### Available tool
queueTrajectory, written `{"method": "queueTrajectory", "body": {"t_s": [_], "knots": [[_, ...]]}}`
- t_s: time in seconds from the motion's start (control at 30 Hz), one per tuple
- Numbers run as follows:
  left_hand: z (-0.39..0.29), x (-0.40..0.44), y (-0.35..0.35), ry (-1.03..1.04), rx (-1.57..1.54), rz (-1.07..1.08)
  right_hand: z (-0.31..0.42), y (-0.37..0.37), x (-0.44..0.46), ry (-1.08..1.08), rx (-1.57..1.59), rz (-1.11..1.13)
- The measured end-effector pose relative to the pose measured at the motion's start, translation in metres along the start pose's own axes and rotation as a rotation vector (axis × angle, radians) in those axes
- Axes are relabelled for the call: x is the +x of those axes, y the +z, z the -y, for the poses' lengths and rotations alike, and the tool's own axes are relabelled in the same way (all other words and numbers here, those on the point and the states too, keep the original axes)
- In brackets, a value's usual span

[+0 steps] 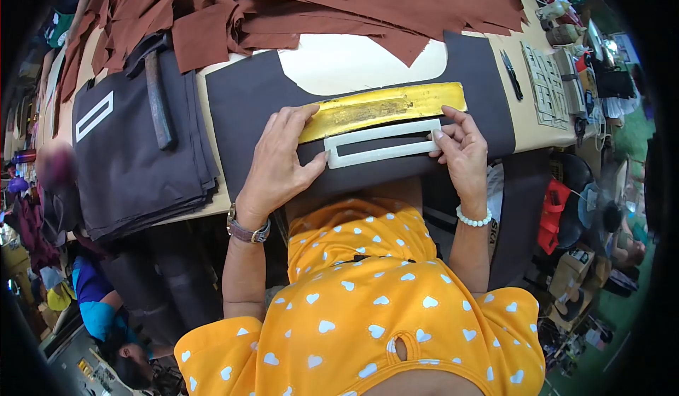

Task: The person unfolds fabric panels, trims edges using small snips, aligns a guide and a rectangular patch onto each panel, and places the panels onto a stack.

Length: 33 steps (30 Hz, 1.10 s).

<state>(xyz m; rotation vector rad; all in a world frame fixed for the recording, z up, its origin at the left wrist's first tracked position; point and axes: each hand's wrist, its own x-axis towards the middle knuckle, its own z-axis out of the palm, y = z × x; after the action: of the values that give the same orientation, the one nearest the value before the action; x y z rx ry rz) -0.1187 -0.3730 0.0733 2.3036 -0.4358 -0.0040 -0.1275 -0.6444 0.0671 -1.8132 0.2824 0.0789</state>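
Observation:
My left hand [280, 154] has its fingers spread, the fingertips on the left end of a curved yellow strip [385, 107] with dark smudges. Its thumb touches the left end of a white rectangular frame [382, 157] with a long slot. At the frame's right end, my right hand [461, 148] pinches it with thumb and fingers, while the index finger reaches up to the yellow strip's right end. Both pieces lie one below the other over a dark fabric panel [244, 106] with a curved cutout at its far edge.
A hammer [159, 102] rests on a stack of dark fabric panels [117, 162] at left, beside a smaller white frame [94, 117]. Reddish-brown fabric [318, 7] covers the far table. Black-handled scissors [511, 75] lie at right. Another person [106, 311] is at lower left.

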Motion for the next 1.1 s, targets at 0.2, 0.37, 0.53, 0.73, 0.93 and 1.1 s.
{"method": "queueTrajectory", "body": {"t_s": [0.2,0.37,0.53,0.73,0.93,1.1], "knots": [[0.000,0.000,0.002,-0.001,0.004,-0.005,0.001,-0.001,0.002,0.027,0.014,-0.004],[0.000,-0.001,0.004,0.015,0.034,-0.021,0.003,0.003,-0.002,-0.124,-0.180,-0.122],[-0.001,0.000,0.005,0.000,0.026,-0.013,-0.001,0.004,-0.001,-0.144,-0.184,-0.183],[0.000,0.000,0.005,0.005,0.033,0.000,-0.002,0.006,-0.001,-0.114,-0.148,-0.242],[-0.001,-0.001,0.007,-0.001,0.054,-0.005,0.000,0.010,-0.003,-0.126,-0.224,-0.268],[-0.009,-0.017,0.021,0.202,0.204,-0.054,-0.002,0.015,-0.009,-0.541,-0.824,-0.289]]}}
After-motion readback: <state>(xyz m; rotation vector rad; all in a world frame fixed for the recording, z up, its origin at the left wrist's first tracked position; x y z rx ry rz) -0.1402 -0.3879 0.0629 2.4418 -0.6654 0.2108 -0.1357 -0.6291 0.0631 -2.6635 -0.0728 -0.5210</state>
